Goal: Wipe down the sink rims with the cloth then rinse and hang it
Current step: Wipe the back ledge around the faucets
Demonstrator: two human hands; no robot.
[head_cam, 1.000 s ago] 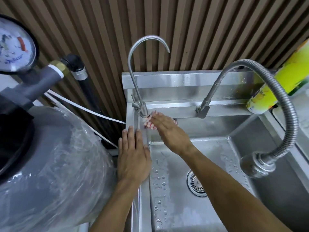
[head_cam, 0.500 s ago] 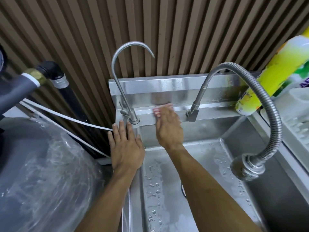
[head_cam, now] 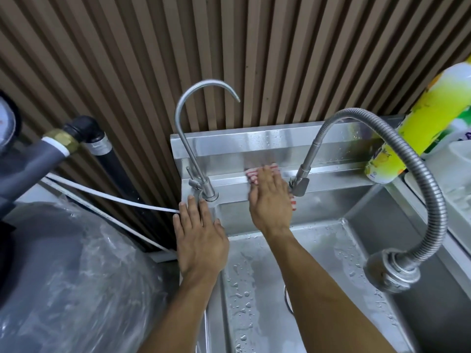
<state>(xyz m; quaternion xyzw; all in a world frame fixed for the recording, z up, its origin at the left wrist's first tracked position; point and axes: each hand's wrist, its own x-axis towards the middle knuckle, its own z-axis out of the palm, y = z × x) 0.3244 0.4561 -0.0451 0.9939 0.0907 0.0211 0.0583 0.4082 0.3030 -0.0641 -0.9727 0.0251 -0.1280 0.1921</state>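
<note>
A red-and-white striped cloth [head_cam: 252,173] lies on the back rim [head_cam: 339,178] of the steel sink, between the two taps. My right hand [head_cam: 270,200] presses flat on the cloth and covers most of it; a strip of cloth shows at the fingertips and another by the wrist. My left hand [head_cam: 200,238] rests flat, fingers apart, on the sink's left rim [head_cam: 204,322], just in front of the thin gooseneck tap [head_cam: 201,138]. It holds nothing.
A flexible steel hose tap [head_cam: 420,179] arches over the right of the wet basin [head_cam: 331,263]. A yellow-green bottle [head_cam: 418,128] stands at the back right corner beside a white rack [head_cam: 456,189]. A plastic-wrapped grey tank [head_cam: 63,276] and pipes stand left of the sink.
My right hand has slid the cloth rightwards along the back rim, from beside the gooseneck tap towards the hose tap's base. My left hand stays on the left rim.
</note>
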